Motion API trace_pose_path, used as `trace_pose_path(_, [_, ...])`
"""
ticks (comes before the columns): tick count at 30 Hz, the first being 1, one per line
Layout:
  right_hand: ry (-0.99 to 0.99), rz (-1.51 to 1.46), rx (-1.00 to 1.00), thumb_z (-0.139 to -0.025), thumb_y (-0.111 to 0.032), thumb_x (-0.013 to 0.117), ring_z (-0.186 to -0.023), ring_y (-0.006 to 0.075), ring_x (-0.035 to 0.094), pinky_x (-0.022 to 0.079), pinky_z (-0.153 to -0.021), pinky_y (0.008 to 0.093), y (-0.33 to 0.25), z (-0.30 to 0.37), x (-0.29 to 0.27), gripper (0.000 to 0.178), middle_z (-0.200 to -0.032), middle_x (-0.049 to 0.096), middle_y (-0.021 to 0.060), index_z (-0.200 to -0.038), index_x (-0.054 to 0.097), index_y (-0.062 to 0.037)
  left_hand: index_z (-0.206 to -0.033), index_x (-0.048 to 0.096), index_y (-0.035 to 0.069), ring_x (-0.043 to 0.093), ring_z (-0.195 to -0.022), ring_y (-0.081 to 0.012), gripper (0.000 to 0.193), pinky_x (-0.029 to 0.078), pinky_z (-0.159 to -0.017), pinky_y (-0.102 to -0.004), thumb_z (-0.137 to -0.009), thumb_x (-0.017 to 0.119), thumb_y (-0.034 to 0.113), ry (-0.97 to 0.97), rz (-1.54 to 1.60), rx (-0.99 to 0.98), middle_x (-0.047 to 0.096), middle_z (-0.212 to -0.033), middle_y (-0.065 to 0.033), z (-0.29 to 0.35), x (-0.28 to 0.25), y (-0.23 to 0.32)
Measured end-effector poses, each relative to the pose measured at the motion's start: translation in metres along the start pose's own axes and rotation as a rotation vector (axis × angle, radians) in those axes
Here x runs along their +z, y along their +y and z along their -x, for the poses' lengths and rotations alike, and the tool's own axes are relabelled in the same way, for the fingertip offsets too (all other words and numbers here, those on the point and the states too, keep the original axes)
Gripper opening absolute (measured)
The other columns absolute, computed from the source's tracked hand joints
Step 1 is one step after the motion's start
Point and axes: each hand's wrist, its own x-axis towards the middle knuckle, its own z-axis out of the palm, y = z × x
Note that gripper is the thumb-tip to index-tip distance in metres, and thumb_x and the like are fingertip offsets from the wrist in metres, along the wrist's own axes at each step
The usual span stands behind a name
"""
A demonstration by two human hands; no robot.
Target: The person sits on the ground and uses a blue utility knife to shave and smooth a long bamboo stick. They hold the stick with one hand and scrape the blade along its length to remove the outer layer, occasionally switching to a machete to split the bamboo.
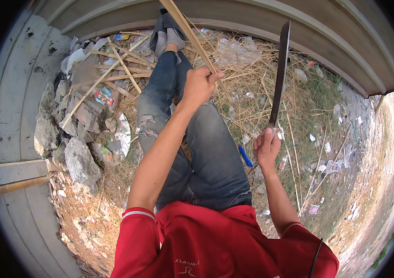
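My left hand (pixel 201 85) is closed around a long, pale bamboo strip (pixel 188 33), raised over my legs. The strip slants up past the top edge of the view, so its far end is hidden. Off to the right, my right hand (pixel 268 147) grips a machete (pixel 280 74) near its lower end. Its long dark blade points up and away from me, apart from the bamboo. Most of the machete's handle is covered by my fingers. My legs (pixel 197 139) stretch forward in torn jeans between the two hands.
Several split bamboo pieces (pixel 123 69) lie crossed to the left of my feet. Grey rocks (pixel 82 160) are heaped beside a plank wall (pixel 14 92). Corrugated metal sheeting (pixel 345 41) curves across the far side. Shavings (pixel 243 69), litter and a blue object (pixel 245 156) cover the ground.
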Motion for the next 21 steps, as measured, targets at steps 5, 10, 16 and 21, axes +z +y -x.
trace_pose_path(5, [-0.054,0.218,0.389,-0.106,-0.042,0.053,-0.046,0.0119,0.044,0.039,-0.044,0.0297,0.082,0.020,-0.037,0.046,-0.058,0.046,0.0015,-0.078,0.050,-0.0063,-0.100,0.076,0.000,0.072,-0.066,-0.0169,0.015,0.053,-0.062,-0.0303,-0.093,0.072,0.013,0.018,-0.004,-0.061,0.074,-0.076,-0.0154,0.002,0.003,0.009])
trace_pose_path(10, [0.037,0.421,0.409,-0.104,-0.046,0.054,-0.043,0.0131,0.049,0.039,-0.042,0.0309,0.072,0.008,-0.038,0.054,-0.051,0.047,0.0019,-0.070,0.053,-0.0040,-0.098,0.075,-0.003,0.070,-0.057,-0.0284,0.020,0.050,-0.053,-0.0364,-0.092,0.072,0.017,0.236,0.014,0.050,0.068,-0.065,-0.0195,0.008,0.015,-0.003])
trace_pose_path(16, [0.029,0.132,-0.118,-0.104,-0.030,0.059,-0.055,0.0107,0.054,0.042,-0.049,0.0284,0.025,0.007,-0.009,0.030,-0.061,0.053,0.0021,-0.096,0.055,-0.0013,-0.096,0.075,-0.004,0.072,-0.060,-0.0278,0.023,0.053,-0.055,-0.0351,-0.092,0.073,0.019,0.233,-0.080,-0.009,0.069,-0.067,-0.0193,0.002,0.024,0.008])
trace_pose_path(21, [-0.054,0.672,0.084,-0.100,-0.036,0.064,-0.057,0.0243,0.059,0.047,-0.057,0.0382,0.091,0.022,-0.036,0.040,-0.063,0.057,0.0151,-0.087,0.061,0.0016,-0.094,0.073,-0.004,0.072,-0.062,-0.0310,0.022,0.053,-0.055,-0.0369,-0.092,0.072,0.018,0.282,-0.084,-0.014,0.069,-0.066,-0.0206,0.003,0.030,0.012])
